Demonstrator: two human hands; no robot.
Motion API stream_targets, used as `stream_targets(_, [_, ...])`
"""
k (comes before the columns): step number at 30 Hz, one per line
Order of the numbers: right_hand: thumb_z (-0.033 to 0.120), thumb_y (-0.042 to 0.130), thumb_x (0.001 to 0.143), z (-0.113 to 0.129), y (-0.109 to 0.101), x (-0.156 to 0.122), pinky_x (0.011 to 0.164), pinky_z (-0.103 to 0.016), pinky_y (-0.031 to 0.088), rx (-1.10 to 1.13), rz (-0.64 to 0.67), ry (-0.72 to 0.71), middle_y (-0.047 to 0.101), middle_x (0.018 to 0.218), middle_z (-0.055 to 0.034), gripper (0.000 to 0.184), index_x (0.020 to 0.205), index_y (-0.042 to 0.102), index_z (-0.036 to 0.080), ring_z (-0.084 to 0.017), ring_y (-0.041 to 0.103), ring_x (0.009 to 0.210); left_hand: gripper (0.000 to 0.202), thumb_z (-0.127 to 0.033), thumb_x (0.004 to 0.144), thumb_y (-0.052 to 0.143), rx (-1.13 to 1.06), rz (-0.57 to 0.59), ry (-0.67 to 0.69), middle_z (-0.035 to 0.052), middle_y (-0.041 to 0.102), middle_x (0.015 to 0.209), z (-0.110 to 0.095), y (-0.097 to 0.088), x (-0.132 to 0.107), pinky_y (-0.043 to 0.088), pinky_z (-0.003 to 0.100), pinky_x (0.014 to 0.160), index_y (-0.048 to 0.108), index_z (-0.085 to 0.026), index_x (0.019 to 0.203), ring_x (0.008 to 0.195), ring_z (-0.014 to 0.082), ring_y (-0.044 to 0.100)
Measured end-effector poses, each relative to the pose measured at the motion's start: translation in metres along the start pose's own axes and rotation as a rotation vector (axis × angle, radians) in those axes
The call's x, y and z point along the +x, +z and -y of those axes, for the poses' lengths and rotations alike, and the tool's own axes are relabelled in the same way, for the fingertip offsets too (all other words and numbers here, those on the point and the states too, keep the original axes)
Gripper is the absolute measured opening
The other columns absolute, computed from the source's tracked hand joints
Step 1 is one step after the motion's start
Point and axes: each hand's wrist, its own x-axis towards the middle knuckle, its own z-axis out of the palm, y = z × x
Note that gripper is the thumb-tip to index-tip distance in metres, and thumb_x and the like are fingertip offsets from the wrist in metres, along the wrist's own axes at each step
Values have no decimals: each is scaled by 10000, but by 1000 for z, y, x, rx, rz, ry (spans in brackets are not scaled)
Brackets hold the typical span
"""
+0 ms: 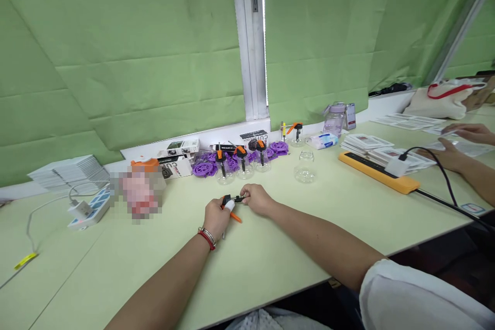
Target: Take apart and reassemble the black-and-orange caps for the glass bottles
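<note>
My left hand point(217, 217), with a white wrap on the thumb, is closed round a black-and-orange lever head point(235, 215). Its orange lever points down and to the right, and a thin rod shows below the hand. At the other end, the fingers of my right hand point(257, 200) pinch the dark narrow stem of the same part. Just beyond my hands stand several clear jars point(243, 169) fitted with similar black-and-orange heads. To their right is a clear jar with no head on it point(305, 170).
Purple wheel-like discs point(204, 169) and printed boxes point(178, 166) lie along the back ledge. A yellow power strip point(375, 172) and stacked printed sheets point(365, 142) are on the right, near another person's hands point(450, 154). A white power strip point(93, 211) sits left.
</note>
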Motion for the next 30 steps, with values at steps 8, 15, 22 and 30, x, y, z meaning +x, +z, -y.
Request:
stream_targets(8, [47,660,684,-3,2,4,598,-216,381,-53,-9,-27,593,701,8,208,856,677,162,-101,522,628,280,-365,669,620,-27,-11,-10,36,604,702,4,1,2,380,278,602,696,-133,805,635,171,515])
stream_targets(15, [53,657,679,-3,2,2,590,-218,388,-30,-7,-27,591,697,4,207,851,690,163,-102,519,617,273,-357,667,622,-19,-16,-30,39,599,704,2,0,1,374,274,595,698,-131,798,636,171,508])
stream_targets(22, [43,661,655,-2,2,3,619,-224,416,-39,-28,-19,630,726,-14,273,898,708,159,-114,545,641,318,-392,673,620,-30,-19,-24,27,593,660,-1,1,0,369,275,579,706,-121,817,606,166,497])
stream_targets(30, [49,663,642,-6,4,3,621,-225,437,0,-52,-43,662,718,-19,250,855,729,162,-122,577,638,301,-355,672,618,-34,-27,-24,39,606,701,1,0,2,377,274,597,714,-117,829,633,166,506])
